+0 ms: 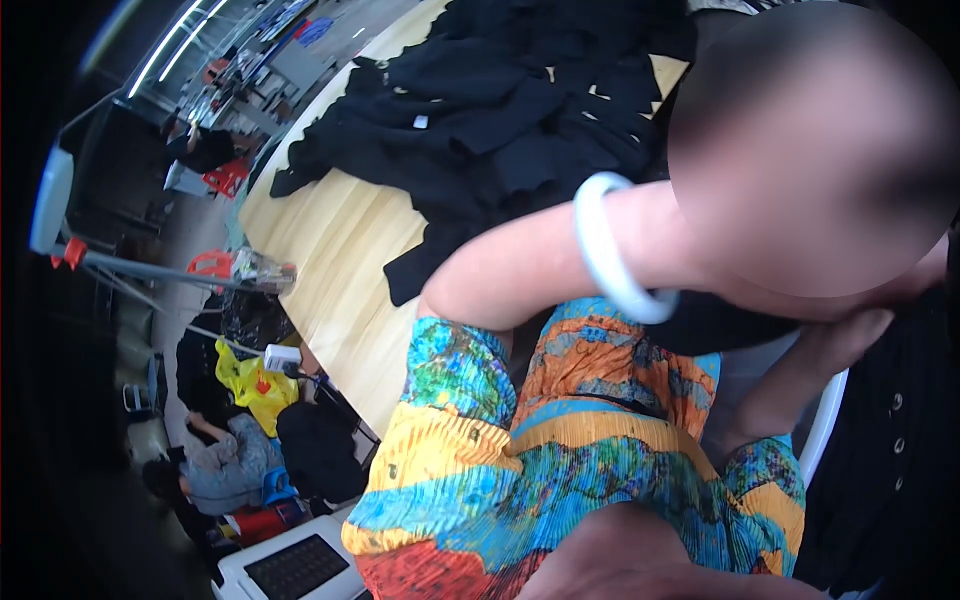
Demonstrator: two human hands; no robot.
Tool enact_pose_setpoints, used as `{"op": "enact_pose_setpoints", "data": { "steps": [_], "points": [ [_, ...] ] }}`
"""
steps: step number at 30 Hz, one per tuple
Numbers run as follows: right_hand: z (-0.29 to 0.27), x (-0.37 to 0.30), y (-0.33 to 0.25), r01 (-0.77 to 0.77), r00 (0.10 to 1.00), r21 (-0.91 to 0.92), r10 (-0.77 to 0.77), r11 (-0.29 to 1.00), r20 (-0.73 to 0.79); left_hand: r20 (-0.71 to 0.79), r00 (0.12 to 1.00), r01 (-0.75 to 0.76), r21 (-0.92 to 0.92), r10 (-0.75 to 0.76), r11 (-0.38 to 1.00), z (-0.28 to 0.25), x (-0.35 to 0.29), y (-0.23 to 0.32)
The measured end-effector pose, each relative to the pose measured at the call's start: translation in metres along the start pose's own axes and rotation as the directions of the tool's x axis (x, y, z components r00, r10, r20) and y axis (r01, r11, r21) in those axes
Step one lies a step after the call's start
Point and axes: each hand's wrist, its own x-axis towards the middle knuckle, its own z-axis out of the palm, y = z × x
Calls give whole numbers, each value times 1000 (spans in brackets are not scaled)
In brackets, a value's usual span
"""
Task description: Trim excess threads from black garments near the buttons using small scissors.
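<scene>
My left arm, with a pale bangle [612, 250] on its wrist, reaches across to the right. My left hand [800, 170] is blurred over, so its fingers and anything in them cannot be made out. Below it, my right hand [860, 335] comes up close to the left one; its fingers are mostly hidden. Black cloth hangs just past both hands, a black garment [870, 480] with a row of round buttons or eyelets at the right edge. More black garments [480, 120] lie heaped on the wooden table [340, 240], one with a small white tag [421, 122].
A white curved rim [825, 430] stands beside my right forearm. Left of the table are a grey metal pole [170, 273], a white plug box [282, 358] and a yellow bag [255, 385]. A person in grey [230, 465] sits lower left; another in black [205, 148] works farther off.
</scene>
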Motion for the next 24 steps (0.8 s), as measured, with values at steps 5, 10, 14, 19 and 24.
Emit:
{"op": "enact_pose_setpoints", "data": {
  "steps": [5, 10, 14, 19, 24],
  "points": [
    [87, -11, -45, 38, 998, -33, -36, 999, 58, 278, 829, 446, 195, -485, 873, -15, -90, 5],
    [81, 39, -30, 83, 996, -147, -76, 986, 56, 147, 773, 594, 172, -617, 786, -15, -92, 11],
    [13, 111, -2, 131, 991, -302, -136, 944, 6, -129, 757, 653, 182, -641, 735, -50, -75, -20],
    [47, 111, -2, -26, 993, -33, 29, 999, 116, -478, 658, 729, 214, -581, 650, -332, -36, -119],
    [41, 83, 53, -210, 954, -6, 206, 978, 217, -753, 478, 822, 201, -453, 532, -480, -63, -80]
  ]
}}
